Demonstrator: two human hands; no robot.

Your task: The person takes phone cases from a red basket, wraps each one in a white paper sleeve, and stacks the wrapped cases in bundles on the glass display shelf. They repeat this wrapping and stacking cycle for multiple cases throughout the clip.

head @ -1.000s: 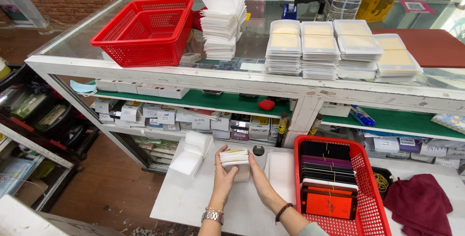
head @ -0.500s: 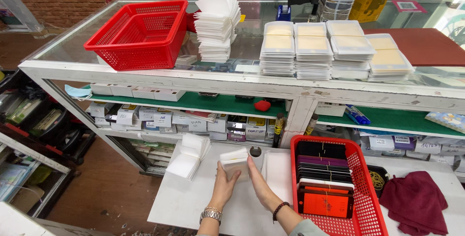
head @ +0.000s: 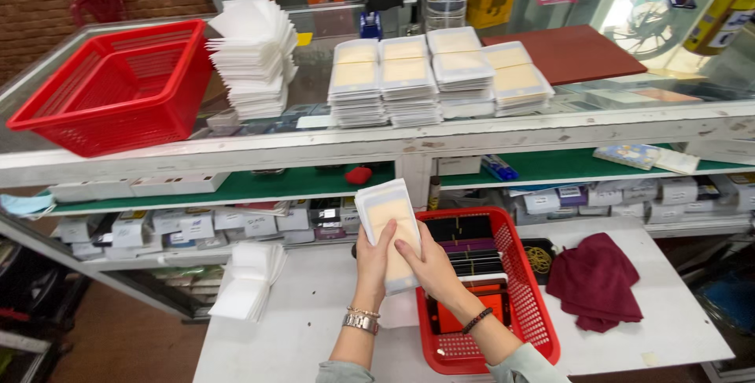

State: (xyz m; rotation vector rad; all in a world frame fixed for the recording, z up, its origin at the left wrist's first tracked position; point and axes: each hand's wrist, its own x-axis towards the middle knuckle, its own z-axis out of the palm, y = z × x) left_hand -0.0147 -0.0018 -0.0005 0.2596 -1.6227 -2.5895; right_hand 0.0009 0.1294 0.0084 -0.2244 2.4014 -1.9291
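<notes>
Both hands hold up one flat clear packet with a tan insert (head: 391, 222) above the white table (head: 314, 328). My left hand (head: 373, 261), with a metal watch at the wrist, grips its left edge. My right hand (head: 429, 265), wearing a dark bracelet, presses its front and right side. Just right of the hands stands a red basket (head: 535, 304) filled with dark and orange flat cases. Stacks of similar tan packets (head: 436, 76) sit on the glass counter above.
An empty red basket (head: 118, 88) and a pile of white sleeves (head: 252, 57) rest on the counter's left. More white sleeves (head: 244, 285) lie on the table's left. A maroon cloth (head: 598, 281) lies at right. Shelves of small boxes (head: 197, 226) run behind.
The hands have lifted the packet from low over the table and turned it upright toward the camera. The view has moved closer and shifted right.
</notes>
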